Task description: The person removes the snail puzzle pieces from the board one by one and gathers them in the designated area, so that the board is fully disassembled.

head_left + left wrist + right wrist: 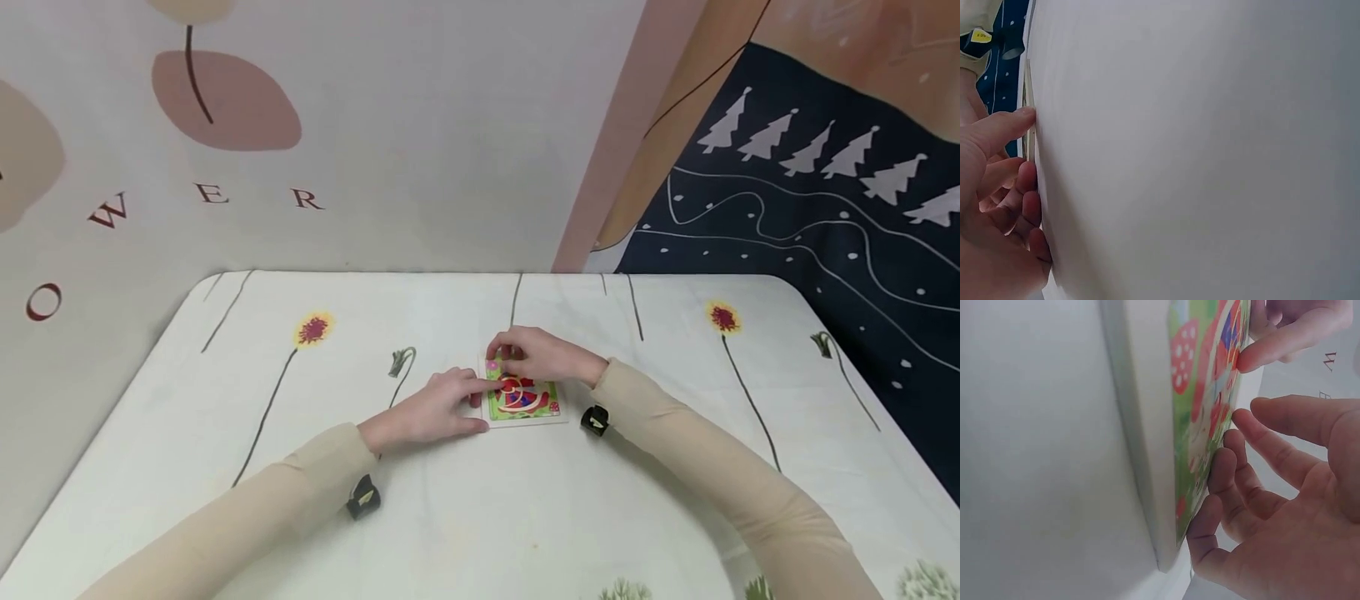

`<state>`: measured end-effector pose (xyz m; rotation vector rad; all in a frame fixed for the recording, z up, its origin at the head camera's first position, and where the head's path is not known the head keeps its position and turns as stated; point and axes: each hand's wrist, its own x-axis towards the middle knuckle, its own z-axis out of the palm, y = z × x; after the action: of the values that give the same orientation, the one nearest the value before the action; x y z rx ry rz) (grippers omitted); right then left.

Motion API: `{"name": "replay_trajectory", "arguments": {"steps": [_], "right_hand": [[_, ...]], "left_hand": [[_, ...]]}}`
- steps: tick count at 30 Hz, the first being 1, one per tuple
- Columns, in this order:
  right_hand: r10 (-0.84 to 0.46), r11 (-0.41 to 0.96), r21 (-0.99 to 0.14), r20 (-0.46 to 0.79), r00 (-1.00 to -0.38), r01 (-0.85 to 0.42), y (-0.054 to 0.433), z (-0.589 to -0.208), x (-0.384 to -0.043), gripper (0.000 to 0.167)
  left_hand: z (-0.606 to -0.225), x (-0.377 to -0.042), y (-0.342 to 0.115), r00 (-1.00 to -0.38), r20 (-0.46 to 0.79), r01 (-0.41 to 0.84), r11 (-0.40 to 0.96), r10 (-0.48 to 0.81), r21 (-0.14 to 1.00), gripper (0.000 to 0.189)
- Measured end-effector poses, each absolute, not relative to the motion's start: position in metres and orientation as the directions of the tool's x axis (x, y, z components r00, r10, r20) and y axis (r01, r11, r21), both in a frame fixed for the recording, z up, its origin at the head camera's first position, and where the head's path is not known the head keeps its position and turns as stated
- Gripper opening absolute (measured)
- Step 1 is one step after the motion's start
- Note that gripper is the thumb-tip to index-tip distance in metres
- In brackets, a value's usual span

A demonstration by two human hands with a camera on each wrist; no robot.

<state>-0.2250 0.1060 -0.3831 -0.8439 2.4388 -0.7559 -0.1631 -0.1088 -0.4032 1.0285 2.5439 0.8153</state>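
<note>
A small square picture puzzle (543, 398), with a bright red figure on green inside a pale frame, lies flat on the table. My left hand (442, 404) comes in from its left, the straight index finger touching the picture. In the left wrist view, the thumb of the left hand (988, 150) is at the board's edge (1030, 134) and the other fingers curl against the tabletop. My right hand (546, 354) reaches over the upper part. Fingertips of the right hand (1285, 487) rest along the picture's far side, the thumb just above it; nothing shows between them.
A white cloth (465, 517) printed with long-stemmed flowers covers the table. Behind it hangs a pale backdrop (435, 167) with letters, and a dark cloth (810, 217) with white trees is at the right. Each wrist wears a small black camera (596, 420).
</note>
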Motion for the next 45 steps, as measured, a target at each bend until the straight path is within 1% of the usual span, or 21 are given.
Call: {"name": "replay_trajectory", "arguments": {"steps": [4,8,12,19,24,28,34,41,45], "right_hand": [[-0.668,0.655,-0.635,-0.233,-0.706,-0.410,0.104,-0.383,-0.227,0.024],[-0.662,0.645,-0.655,-0.223,-0.716,-0.392,0.104,-0.384,-0.226,0.023],[-0.654,0.640,-0.669,-0.214,-0.726,-0.379,0.103,-0.385,-0.226,0.024],[-0.684,0.635,-0.661,-0.240,-0.689,-0.400,0.105,-0.384,-0.227,0.027],[-0.685,0.648,-0.647,-0.264,-0.679,-0.403,0.105,-0.382,-0.226,0.030],[-0.677,0.650,-0.656,-0.272,-0.684,-0.384,0.106,-0.384,-0.224,0.032],[-0.686,0.614,-0.695,-0.237,-0.688,-0.373,0.107,-0.388,-0.224,0.035],[-0.667,0.542,-0.785,-0.184,-0.722,-0.301,0.111,-0.390,-0.224,0.035],[-0.648,0.519,-0.813,-0.172,-0.742,-0.265,0.113,-0.390,-0.225,0.033]], "left_hand": [[-0.405,-0.166,-0.111,-0.706,-0.030,0.526,0.552,0.708,0.647,0.058],[-0.406,-0.170,-0.113,-0.716,-0.047,0.459,0.520,0.696,0.720,0.057],[-0.407,-0.173,-0.115,-0.717,-0.070,0.422,0.512,0.693,0.748,0.056],[-0.410,-0.173,-0.114,-0.697,-0.063,0.450,0.504,0.714,0.737,0.053],[-0.410,-0.172,-0.114,-0.704,-0.060,0.456,0.515,0.708,0.726,0.054],[-0.411,-0.172,-0.114,-0.703,-0.054,0.465,0.517,0.709,0.719,0.053],[-0.411,-0.172,-0.115,-0.709,-0.054,0.461,0.520,0.703,0.720,0.051],[-0.410,-0.172,-0.114,-0.716,-0.071,0.444,0.532,0.695,0.721,0.051],[-0.409,-0.173,-0.114,-0.711,-0.072,0.453,0.534,0.699,0.714,0.051]]}}
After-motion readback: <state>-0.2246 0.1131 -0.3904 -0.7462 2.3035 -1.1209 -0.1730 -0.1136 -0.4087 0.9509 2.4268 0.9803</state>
